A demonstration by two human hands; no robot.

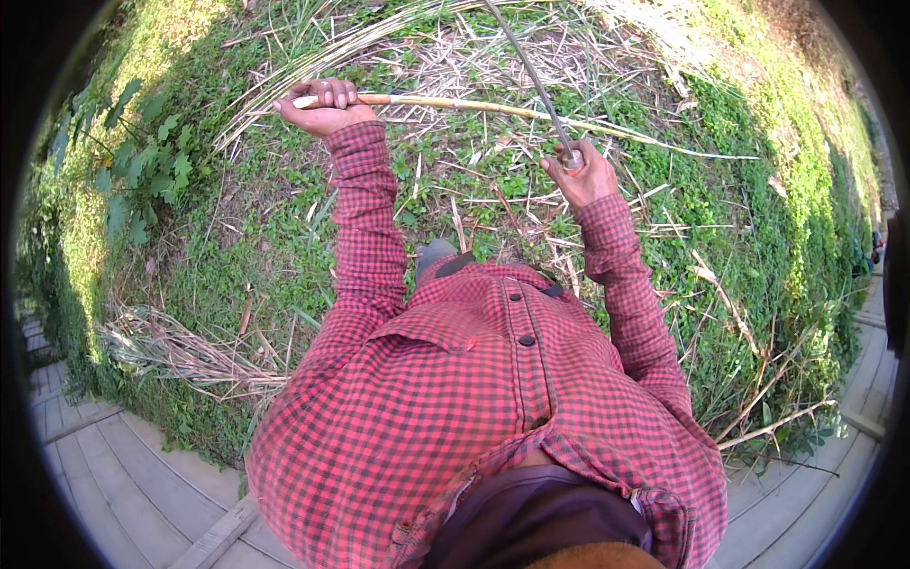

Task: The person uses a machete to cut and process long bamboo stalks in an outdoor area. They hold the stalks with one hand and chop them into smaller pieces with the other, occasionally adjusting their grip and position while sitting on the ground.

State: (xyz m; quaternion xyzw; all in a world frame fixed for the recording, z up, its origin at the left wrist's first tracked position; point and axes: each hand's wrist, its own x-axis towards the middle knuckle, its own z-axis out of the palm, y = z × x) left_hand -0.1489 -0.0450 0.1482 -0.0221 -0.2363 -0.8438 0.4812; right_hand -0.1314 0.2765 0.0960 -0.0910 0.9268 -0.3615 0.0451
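1. The left hand (327,107) is grasping the stalk (445,101) by its thick end, palm turning upward and fingers curling over it.
2. From that grip the stalk is running rightward, its long axis going left to right in front of the person, thinning and bending slightly nearer at its right end.
3. The right hand (586,177) is closing around the handle of a long knife (535,81), sitting on the near side of the stalk's thinner half.
4. The knife's blade is pointing far and a little left, so it is crossing the stalk's line at a steep angle just beyond the right fist. From where I'm standing, I cannot tell whether they are touching; its tip is running out of sight.
5. As I'm judging it, that crossing is mattering most: the left hand is already gripping the stalk, while the right is lying closest to the crossing.
6. More long stalks (327,54) are lying on the far side, over the grass (284,194).
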